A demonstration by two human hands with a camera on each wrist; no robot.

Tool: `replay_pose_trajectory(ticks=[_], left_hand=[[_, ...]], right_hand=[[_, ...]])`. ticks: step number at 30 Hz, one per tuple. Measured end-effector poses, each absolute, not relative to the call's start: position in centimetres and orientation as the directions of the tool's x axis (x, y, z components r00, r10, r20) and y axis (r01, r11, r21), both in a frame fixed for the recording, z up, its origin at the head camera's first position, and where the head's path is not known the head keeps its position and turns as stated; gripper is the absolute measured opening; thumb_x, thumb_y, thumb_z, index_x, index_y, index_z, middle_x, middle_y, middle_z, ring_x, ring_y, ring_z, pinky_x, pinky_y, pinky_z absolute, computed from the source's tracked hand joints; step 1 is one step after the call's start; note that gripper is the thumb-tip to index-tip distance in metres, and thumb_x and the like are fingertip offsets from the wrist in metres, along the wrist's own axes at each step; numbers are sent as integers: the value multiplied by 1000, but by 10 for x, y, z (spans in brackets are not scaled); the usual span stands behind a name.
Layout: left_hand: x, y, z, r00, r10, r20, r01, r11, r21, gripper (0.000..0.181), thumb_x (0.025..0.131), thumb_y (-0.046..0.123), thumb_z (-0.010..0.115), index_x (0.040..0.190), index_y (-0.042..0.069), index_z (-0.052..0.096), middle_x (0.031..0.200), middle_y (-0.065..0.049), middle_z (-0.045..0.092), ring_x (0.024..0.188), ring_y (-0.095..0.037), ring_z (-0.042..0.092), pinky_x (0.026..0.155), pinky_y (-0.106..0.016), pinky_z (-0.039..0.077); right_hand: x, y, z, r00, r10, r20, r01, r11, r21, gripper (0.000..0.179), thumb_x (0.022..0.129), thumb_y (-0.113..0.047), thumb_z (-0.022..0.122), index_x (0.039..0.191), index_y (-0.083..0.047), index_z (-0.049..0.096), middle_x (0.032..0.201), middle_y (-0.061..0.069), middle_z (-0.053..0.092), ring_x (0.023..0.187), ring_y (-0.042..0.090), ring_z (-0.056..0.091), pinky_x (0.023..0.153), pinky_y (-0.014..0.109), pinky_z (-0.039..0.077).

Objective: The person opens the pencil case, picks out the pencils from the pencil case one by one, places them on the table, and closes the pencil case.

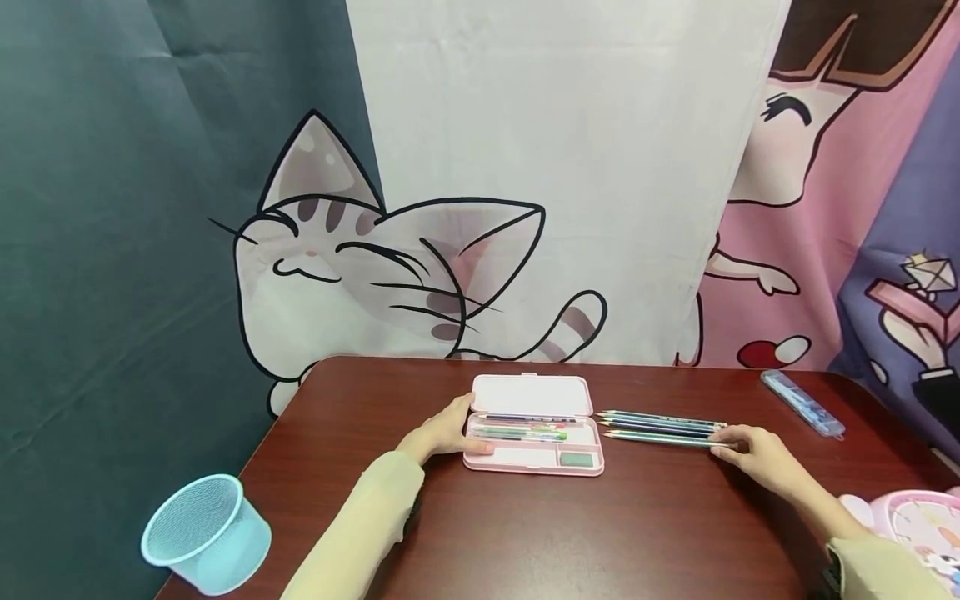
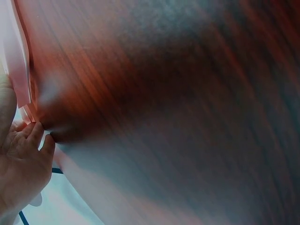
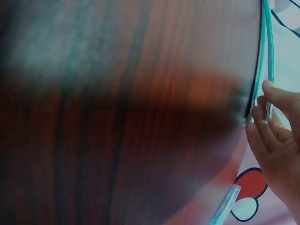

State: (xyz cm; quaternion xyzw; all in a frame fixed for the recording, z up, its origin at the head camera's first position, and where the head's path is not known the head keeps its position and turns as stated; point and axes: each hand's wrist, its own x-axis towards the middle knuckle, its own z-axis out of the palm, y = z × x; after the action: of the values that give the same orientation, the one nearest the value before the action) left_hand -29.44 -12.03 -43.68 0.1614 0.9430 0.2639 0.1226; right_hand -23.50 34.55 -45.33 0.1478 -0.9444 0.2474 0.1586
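Observation:
An open pink pencil case point(image 1: 534, 467) lies on the table with its lid folded back. In it are a dark pencil point(image 1: 517, 417), several pens point(image 1: 517, 433) and a green eraser point(image 1: 576, 459). My left hand point(image 1: 442, 432) holds the case's left side, its thumb over the tray and its fingers along the outer edge. To the right of the case lie several pencils point(image 1: 660, 423) side by side, tips toward it. My right hand point(image 1: 761, 457) pinches the blunt end of the nearest green pencil point(image 1: 660, 437), also seen in the right wrist view.
A light blue mesh basket point(image 1: 225, 542) stands at the table's left edge. A clear blue slim box point(image 1: 802, 404) lies at the back right. A pink clock-like object point(image 1: 918, 525) sits at the right edge. Behind the brown table point(image 1: 540, 533) hangs a printed curtain point(image 1: 600, 150).

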Motion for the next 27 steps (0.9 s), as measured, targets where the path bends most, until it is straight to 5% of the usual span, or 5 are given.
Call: replay_pose_trajectory(ticks=[4,14,21,27], left_hand=[[-295,-120,-437,-917,366,-156,229,807,545,104,69,45,75,144,1,18,147,-15,28,134,-27,31,106,-48,29],[-300,-121,-439,-917,363,-167,225,814,536,105,69,50,73,145,3,17,148,-13,26,135,-25,29,106,-48,28],[-299,-121,-438,-915,365,-170,221,808,546,106,69,50,73,145,3,16,148,-13,26,135,-25,30,106,-47,29],[-299,-121,-438,-913,370,-171,226,808,544,105,70,50,73,145,4,16,148,-13,26,135,-25,30,106,-47,29]], right_hand=[[-240,340,-457,-872,-236,428,-399,850,-344,16,65,-6,78,76,-9,67,75,4,64,66,-3,49,58,24,42],[-245,332,-446,-941,-157,299,-264,895,-360,17,70,-13,76,82,-8,66,75,4,59,66,10,48,56,29,40],[-260,285,-444,-843,-263,469,-467,791,-394,17,66,-6,77,79,-5,66,72,2,59,65,13,50,58,25,40],[-281,226,-439,-836,-350,422,-530,715,-456,13,71,-5,75,81,-3,67,75,5,61,70,20,57,62,30,45]])
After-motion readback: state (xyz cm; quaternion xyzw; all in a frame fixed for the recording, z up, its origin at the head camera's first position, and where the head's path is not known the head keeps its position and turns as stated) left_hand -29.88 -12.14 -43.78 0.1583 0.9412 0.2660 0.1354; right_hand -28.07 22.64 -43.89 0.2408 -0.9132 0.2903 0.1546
